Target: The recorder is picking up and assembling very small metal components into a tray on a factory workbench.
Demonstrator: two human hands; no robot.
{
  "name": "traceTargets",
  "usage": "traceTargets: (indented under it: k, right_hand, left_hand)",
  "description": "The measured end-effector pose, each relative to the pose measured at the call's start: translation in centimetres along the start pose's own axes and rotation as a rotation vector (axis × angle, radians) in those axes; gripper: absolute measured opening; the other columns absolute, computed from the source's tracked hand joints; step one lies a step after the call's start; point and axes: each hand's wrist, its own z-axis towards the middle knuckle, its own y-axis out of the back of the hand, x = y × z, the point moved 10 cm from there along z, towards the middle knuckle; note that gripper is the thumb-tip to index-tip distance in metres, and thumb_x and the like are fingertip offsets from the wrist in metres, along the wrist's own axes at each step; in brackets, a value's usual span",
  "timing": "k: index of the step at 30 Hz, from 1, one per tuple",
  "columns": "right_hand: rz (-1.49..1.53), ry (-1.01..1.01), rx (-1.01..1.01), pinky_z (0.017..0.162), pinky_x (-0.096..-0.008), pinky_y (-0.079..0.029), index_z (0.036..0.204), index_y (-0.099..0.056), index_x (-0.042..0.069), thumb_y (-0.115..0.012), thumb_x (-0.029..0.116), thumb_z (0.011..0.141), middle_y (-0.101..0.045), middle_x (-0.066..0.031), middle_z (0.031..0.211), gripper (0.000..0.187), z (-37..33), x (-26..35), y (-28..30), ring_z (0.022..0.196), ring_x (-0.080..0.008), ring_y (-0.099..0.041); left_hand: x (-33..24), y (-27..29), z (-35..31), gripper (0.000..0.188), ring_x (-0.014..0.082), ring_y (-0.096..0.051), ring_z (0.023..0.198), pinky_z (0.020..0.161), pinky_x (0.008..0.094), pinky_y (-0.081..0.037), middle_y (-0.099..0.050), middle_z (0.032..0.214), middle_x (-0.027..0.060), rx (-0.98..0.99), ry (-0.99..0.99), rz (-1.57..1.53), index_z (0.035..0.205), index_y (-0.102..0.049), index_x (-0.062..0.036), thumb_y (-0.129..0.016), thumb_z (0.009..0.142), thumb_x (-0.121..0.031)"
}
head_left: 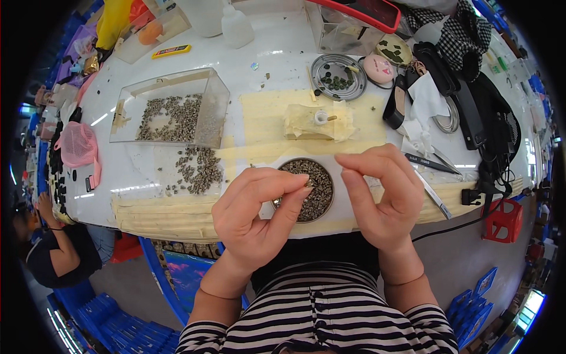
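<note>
My left hand point(254, 207) is closed in a pinch, thumb against forefinger, above the left part of a round dish point(332, 203). A tiny, light-coloured piece point(308, 183) shows at those fingertips; its kind is too small to make out. Small metallic parts point(318, 192) fill the dish. To the right of the dish I hold up my right hand point(386, 197), its thumb and forefinger tips close together but with a gap between them. Nothing shows in that gap. The remaining fingers of both hands are curled in.
A clear box point(221, 109) lies at left, with a heap of similar parts point(199, 171) spilling before it. Beyond the dish stands a tape-wrapped block point(295, 127). A metal plate point(359, 88) holds dark green pieces. Tweezers point(433, 194) and a black-handled tool point(430, 164) lie at right.
</note>
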Motion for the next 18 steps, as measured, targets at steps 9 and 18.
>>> traceTargets:
  k: [9, 18]
  right_hand:
    - [-0.360, 0.117, 0.004, 0.066, -0.0349, -0.045, 0.087, -0.071, 0.004, -0.078, 0.007, 0.078, -0.060, -0.0047, 0.080, 0.012, 4.3, -0.2, -0.5, 0.076, -0.0242, -0.055]
    - [-0.344, 0.237, -0.217, 0.067, -0.0308, -0.042, 0.085, -0.071, 0.005, -0.079, 0.003, 0.074, -0.062, -0.0042, 0.080, 0.014, 2.9, 2.1, 1.8, 0.076, -0.0201, -0.052]
  left_hand:
    - [2.1, -0.1, -0.2, 0.013, 0.0179, -0.065, 0.076, 0.068, 0.0264, -0.050, -0.071, 0.086, 0.0107, -0.085, 0.118, -0.093, 0.095, -0.071, 0.0025, -0.074, 0.083, 0.006]
    - [2.0, 0.4, -0.3, 0.015, 0.0205, -0.066, 0.076, 0.068, 0.0278, -0.051, -0.071, 0.086, 0.0108, -0.098, 0.087, -0.069, 0.095, -0.071, 0.0025, -0.075, 0.081, 0.007]
